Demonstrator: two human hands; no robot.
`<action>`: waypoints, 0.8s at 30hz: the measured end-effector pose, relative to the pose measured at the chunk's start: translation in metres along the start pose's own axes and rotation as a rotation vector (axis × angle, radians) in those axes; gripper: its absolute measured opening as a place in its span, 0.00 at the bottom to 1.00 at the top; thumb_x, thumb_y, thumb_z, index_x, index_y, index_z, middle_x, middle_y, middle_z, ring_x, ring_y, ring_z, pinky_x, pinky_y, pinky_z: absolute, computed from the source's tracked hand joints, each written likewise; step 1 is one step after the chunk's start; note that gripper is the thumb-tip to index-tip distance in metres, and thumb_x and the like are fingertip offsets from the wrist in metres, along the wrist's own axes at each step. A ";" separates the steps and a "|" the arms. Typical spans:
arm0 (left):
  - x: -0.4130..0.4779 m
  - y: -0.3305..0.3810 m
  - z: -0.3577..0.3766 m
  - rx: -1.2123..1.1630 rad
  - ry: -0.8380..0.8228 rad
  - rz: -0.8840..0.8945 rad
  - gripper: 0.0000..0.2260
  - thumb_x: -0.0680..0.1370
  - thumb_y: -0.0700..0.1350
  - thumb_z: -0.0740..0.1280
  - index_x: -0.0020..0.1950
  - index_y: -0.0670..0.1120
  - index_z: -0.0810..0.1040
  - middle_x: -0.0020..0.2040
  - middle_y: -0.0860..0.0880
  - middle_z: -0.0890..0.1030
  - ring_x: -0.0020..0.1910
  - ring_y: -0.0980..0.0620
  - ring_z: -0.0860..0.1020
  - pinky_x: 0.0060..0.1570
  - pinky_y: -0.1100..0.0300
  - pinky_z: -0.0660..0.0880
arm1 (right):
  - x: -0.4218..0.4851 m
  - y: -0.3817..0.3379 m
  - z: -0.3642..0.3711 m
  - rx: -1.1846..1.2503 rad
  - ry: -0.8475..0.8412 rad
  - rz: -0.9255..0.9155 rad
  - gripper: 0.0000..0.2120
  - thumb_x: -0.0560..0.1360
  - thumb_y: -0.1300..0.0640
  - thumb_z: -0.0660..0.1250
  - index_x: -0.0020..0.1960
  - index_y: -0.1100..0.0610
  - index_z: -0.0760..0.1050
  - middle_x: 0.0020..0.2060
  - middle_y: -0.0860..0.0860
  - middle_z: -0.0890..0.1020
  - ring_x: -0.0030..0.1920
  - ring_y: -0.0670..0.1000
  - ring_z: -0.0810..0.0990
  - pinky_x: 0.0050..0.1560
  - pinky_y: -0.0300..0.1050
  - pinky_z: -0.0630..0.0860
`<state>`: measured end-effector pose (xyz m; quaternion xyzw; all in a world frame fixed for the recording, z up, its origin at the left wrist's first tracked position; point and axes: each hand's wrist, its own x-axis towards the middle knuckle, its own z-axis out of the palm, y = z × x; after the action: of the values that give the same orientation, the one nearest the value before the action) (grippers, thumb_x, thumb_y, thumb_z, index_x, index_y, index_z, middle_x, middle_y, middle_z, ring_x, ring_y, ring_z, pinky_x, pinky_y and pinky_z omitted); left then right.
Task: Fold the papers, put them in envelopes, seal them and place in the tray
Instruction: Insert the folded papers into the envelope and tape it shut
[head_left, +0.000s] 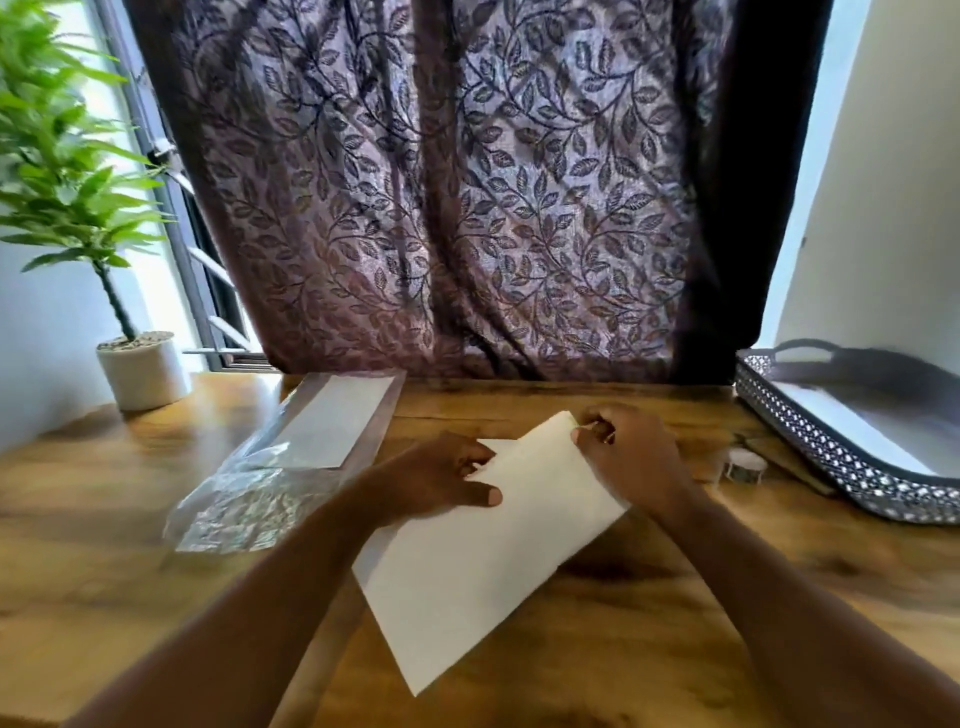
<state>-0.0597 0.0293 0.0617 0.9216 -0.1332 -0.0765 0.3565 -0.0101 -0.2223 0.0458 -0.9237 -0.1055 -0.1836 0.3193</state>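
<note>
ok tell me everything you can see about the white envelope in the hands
The white envelope is a long, plain paper rectangle, unmarked on the side facing up. It sits diagonally over the wooden table, near corner toward the camera, far end raised a little. The left hand presses on its upper left edge, thumb on top. The right hand pinches the far corner near the opening. A white edge shows at that end, flap or paper, I cannot tell which.
</note>
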 end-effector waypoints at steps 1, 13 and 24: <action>0.005 -0.002 -0.001 0.041 -0.011 0.013 0.19 0.75 0.58 0.74 0.63 0.54 0.81 0.57 0.56 0.83 0.53 0.56 0.82 0.56 0.54 0.80 | 0.003 0.006 -0.001 0.043 -0.011 0.014 0.11 0.78 0.50 0.69 0.58 0.52 0.83 0.51 0.48 0.86 0.43 0.45 0.78 0.41 0.38 0.70; 0.044 -0.036 0.008 0.084 0.274 0.007 0.09 0.78 0.66 0.62 0.45 0.68 0.80 0.40 0.63 0.84 0.36 0.62 0.83 0.40 0.57 0.80 | 0.018 0.053 -0.028 0.875 -0.083 0.368 0.04 0.77 0.59 0.72 0.50 0.59 0.85 0.45 0.56 0.88 0.41 0.56 0.87 0.40 0.52 0.84; 0.052 -0.018 0.010 0.090 0.238 0.109 0.14 0.82 0.55 0.63 0.41 0.51 0.81 0.35 0.55 0.80 0.36 0.61 0.77 0.41 0.55 0.72 | 0.016 0.049 -0.016 0.865 -0.245 0.380 0.03 0.74 0.59 0.75 0.47 0.52 0.86 0.47 0.53 0.88 0.48 0.54 0.87 0.48 0.55 0.84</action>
<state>-0.0091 0.0203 0.0397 0.9305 -0.1433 0.0588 0.3318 0.0158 -0.2691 0.0372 -0.7241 -0.0384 0.0487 0.6869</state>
